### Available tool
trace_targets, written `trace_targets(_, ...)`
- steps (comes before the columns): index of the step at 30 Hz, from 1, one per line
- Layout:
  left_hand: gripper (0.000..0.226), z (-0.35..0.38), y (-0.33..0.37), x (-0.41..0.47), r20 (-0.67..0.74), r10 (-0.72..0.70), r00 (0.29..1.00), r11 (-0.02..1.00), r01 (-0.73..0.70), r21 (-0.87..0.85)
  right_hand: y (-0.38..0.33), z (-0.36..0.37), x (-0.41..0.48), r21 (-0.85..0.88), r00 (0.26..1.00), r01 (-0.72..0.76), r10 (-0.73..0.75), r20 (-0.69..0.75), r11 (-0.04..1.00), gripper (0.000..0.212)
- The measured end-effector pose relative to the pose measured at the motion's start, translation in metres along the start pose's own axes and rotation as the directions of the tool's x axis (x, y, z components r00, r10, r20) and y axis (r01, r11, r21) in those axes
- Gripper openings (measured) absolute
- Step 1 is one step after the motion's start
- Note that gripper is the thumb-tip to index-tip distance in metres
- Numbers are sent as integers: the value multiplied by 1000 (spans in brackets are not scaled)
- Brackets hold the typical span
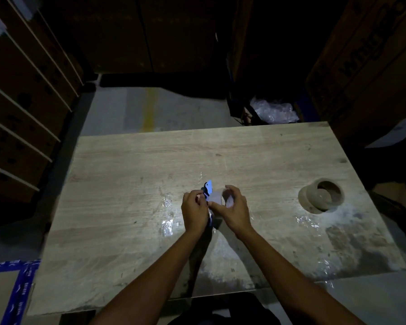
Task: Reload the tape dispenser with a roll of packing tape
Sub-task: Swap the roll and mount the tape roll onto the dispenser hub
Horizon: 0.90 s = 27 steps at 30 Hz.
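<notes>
Grips dispenser (209,189) w/ L hand (193,208), curls R hand (233,208) round roll (217,198), touching dispenser betw. hands. Has core (308,195) on table (127,165), well right of R hand.

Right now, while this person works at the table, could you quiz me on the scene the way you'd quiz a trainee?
1. True or false: the brown ring lies on the table, apart from the clear roll.
2. What colour is the tape dispenser? A red, B blue, C green.
3. Which of the hands grips the clear roll: the left hand or the right hand?

Key: 1 true; 2 B; 3 right hand.
</notes>
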<state>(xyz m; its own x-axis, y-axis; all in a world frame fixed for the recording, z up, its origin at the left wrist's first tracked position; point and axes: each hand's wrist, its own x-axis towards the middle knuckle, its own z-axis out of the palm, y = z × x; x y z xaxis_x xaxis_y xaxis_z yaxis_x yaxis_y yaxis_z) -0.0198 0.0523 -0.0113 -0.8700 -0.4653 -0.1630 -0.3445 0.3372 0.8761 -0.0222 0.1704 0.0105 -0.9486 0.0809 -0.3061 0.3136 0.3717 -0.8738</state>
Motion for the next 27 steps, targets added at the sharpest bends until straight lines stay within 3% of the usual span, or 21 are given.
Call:
trace_targets(9, 16, 55, 51, -10, 221, 40, 974, 993, -13, -121, 3, -71, 15, -16, 989, -19, 16, -146, 1000, 115)
trace_targets(20, 15, 136, 103, -28, 306, -55, 950, 965, 129, -228, 22, -169, 39, -422, 965, -5, -106, -240, 907, 99)
trace_targets(27, 21, 190, 130, -8, 409, -50, 911, 974, 135, -183, 38, -205, 84, -494, 978, -92, -15, -209, 865, 107)
